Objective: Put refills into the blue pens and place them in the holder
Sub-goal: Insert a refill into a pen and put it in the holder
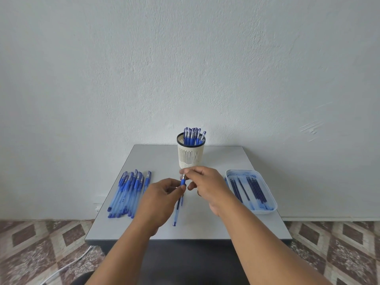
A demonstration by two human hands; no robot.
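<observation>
A blue pen is held above the middle of the grey table, its tip pointing away from me. My left hand pinches its blue grip section. My right hand pinches the metal tip end with thumb and forefinger. A cream slotted holder stands just behind the hands with several capped blue pens upright in it. A pile of blue pens lies at the table's left. A white tray at the right holds several dark refills.
The table stands against a white wall. Patterned floor tiles show on both sides, and a white cable runs across the floor at the lower left. A dark seat or lap fills the space below the table's front edge.
</observation>
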